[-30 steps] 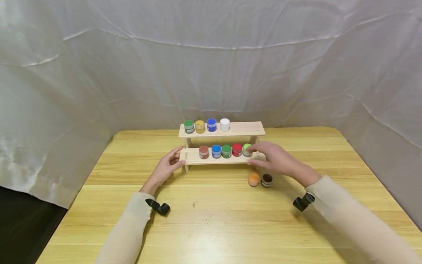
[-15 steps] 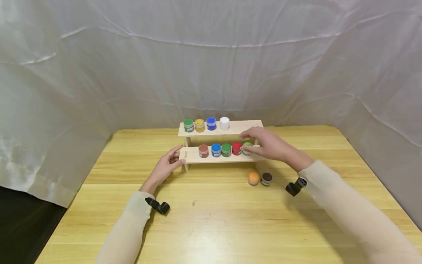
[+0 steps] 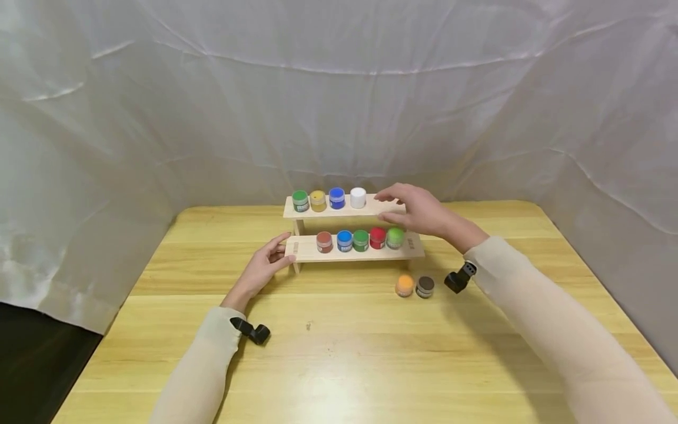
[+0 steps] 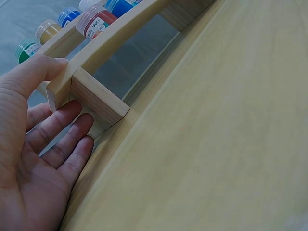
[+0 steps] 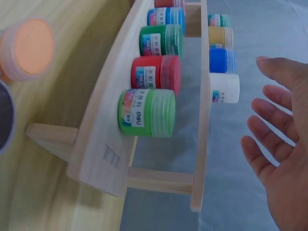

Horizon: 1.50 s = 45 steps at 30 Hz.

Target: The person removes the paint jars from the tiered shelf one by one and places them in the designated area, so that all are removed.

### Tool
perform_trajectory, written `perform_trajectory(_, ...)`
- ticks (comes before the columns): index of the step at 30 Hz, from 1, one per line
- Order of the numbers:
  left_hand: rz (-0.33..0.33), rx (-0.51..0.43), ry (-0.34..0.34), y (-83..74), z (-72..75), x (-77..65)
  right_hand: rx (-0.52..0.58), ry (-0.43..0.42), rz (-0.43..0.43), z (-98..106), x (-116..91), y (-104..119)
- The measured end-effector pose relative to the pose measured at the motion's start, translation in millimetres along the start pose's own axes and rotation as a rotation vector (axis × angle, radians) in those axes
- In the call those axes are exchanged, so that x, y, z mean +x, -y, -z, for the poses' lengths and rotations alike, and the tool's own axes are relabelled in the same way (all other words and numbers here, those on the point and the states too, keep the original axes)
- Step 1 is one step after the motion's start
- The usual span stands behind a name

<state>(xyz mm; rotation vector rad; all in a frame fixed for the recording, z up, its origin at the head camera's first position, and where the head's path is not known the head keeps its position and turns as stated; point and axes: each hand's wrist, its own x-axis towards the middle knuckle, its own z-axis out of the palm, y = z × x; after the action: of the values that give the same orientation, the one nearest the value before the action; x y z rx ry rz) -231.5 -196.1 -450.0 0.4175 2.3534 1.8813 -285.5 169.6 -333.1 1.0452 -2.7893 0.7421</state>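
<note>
A two-tier wooden display rack (image 3: 307,249) stands on the table. My left hand (image 3: 259,272) holds the left end of its lower shelf, thumb on top and fingers curled beneath, by the leg (image 4: 98,98). My right hand (image 3: 421,211) is over the right part of the upper shelf (image 3: 378,206), fingers apart and holding nothing. Closest to it up there is a white paint jar (image 3: 358,198); blue (image 3: 336,198), yellow (image 3: 318,201) and green jars (image 3: 300,201) stand further left. On the lower shelf, a light green jar (image 5: 147,113) ends the row, beside a red one (image 5: 156,74).
An orange paint jar (image 3: 405,285) and a dark brown one (image 3: 425,287) stand on the table (image 3: 339,353) in front of the rack's right end. Behind the rack hangs a grey cloth (image 3: 339,118).
My right hand has left the light green jar on the lower shelf and risen up and back to the upper shelf. My left hand has kept its hold on the rack.
</note>
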Motion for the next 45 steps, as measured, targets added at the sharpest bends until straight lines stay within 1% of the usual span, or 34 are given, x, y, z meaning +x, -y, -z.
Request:
perform_trajectory(2, 0.001, -0.001, 0.001, 1.5, -0.4, -0.5, 0.017, 0.000, -0.003, 0, 4, -3)
perform_trajectory(13, 0.009, -0.010, -0.004, 5.5, -3.2, -0.2, 0.055, 0.030, -0.088, 1, 24, -6)
perform_trajectory(22, 0.009, -0.011, -0.007, 5.8, -3.7, -0.1, 0.067, 0.056, -0.033, -2, 40, -14)
perform_trajectory(29, -0.002, -0.013, -0.005, 4.1, -5.3, -0.8, 0.102, 0.123, -0.073, -6, 54, -18)
perform_trajectory(34, 0.003, -0.018, 0.002, 5.1, -7.6, -1.1, 0.130, 0.155, -0.096, -10, 58, -21)
perform_trajectory(45, -0.003, -0.007, -0.002, 4.5, -7.8, -2.2, 0.155, 0.202, -0.085, -12, 63, -20)
